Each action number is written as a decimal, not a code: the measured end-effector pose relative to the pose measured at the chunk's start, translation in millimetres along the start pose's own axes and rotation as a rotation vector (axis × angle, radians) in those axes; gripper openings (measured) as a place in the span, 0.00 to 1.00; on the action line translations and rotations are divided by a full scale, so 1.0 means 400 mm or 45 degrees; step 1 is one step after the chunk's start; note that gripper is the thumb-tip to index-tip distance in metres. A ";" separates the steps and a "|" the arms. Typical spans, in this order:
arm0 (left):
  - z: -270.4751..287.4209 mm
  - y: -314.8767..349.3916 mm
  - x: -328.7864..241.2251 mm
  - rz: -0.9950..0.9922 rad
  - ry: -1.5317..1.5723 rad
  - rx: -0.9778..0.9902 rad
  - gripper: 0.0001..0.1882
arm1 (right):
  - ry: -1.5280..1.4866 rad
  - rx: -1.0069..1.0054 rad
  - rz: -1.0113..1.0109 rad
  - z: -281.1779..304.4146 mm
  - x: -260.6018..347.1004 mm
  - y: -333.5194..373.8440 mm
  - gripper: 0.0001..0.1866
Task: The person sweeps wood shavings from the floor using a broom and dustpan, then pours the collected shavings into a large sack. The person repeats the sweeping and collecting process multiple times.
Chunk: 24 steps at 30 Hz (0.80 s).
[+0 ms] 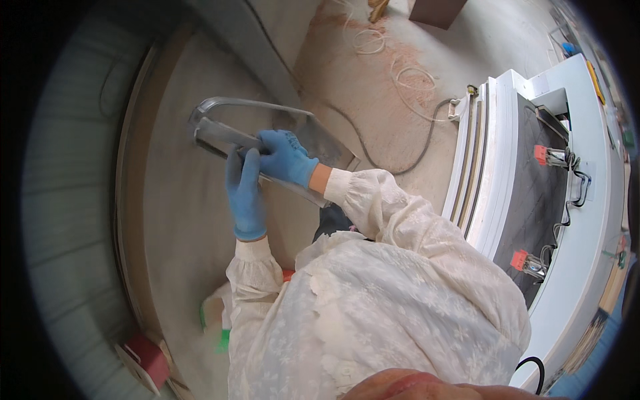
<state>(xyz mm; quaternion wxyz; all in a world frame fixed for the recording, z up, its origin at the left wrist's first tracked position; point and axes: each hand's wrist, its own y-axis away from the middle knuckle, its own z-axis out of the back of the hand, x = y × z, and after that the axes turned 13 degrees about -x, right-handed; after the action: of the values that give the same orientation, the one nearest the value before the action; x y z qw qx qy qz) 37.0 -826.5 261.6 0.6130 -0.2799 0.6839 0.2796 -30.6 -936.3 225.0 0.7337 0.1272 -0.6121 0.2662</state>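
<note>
A grey, long, open frame (303, 119) with one rounded end is held out in front of me, tilted. Both of my hands wear blue gloves. My right hand (287, 158) is closed round a flat grey bar (230, 135) along the frame's near side; I cannot make out whether that bar is part of the frame or a separate piece. Just left of it, my left hand (245, 197) grips the same near side, its fingers bent at the bar and partly hidden. The gloves nearly touch each other.
At the right stands a long pale machine (587, 200) with white rails and red-tipped fittings (548, 156). A dark hose (360, 137) and a thin pale tube (413, 83) lie across the dusty floor. Lower left is a dark red box (147, 360).
</note>
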 end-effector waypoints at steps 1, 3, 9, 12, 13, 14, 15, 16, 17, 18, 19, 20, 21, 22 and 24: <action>-0.047 -0.055 0.005 0.023 0.005 0.017 0.22 | -0.015 -0.050 -0.033 0.027 -0.025 -0.037 0.16; -0.137 -0.162 0.021 0.030 0.008 0.063 0.22 | -0.043 -0.154 -0.074 0.081 -0.080 -0.115 0.15; -0.429 -0.457 0.029 0.103 0.215 0.159 0.15 | 0.241 -0.338 0.102 0.256 -0.202 -0.364 0.14; -0.556 -0.597 0.032 0.120 0.259 0.249 0.11 | 0.436 -0.343 0.060 0.353 -0.239 -0.462 0.13; -0.597 -0.629 0.038 0.196 0.261 0.293 0.11 | 0.458 -0.349 0.071 0.383 -0.255 -0.487 0.11; -0.640 -0.656 0.049 0.280 0.257 0.343 0.10 | 0.493 -0.350 0.055 0.414 -0.273 -0.510 0.10; -0.684 -0.680 0.058 0.373 0.224 0.390 0.09 | 0.485 -0.341 -0.018 0.445 -0.292 -0.533 0.10; -0.735 -0.708 0.065 0.347 0.220 0.442 0.09 | 0.492 -0.346 -0.105 0.481 -0.311 -0.557 0.11; -0.787 -0.727 0.076 0.335 0.195 0.485 0.09 | 0.486 -0.360 -0.187 0.522 -0.330 -0.581 0.12; -0.852 -0.726 0.086 0.329 0.163 0.521 0.08 | 0.451 -0.413 -0.200 0.567 -0.347 -0.604 0.12; -0.908 -0.744 0.101 0.330 0.120 0.616 0.09 | 0.412 -0.463 -0.206 0.616 -0.366 -0.628 0.12; -0.961 -0.767 0.112 0.333 0.080 0.704 0.09 | 0.377 -0.489 -0.204 0.668 -0.387 -0.652 0.12; -1.017 -0.783 0.130 0.316 0.081 0.801 0.09 | 0.396 -0.468 -0.232 0.724 -0.413 -0.676 0.12; -1.074 -0.796 0.149 0.341 0.031 0.829 0.09 | 0.411 -0.426 -0.245 0.782 -0.441 -0.698 0.13; -1.203 -0.827 0.180 0.317 -0.023 0.907 0.08 | 0.487 -0.382 -0.229 0.903 -0.505 -0.733 0.14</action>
<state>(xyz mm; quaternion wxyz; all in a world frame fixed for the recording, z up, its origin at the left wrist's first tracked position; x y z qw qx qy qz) -57.7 -1405.6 221.4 0.6391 0.0386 0.7618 0.0991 -192.3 -1411.1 149.7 0.8674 0.0181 -0.4811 0.1255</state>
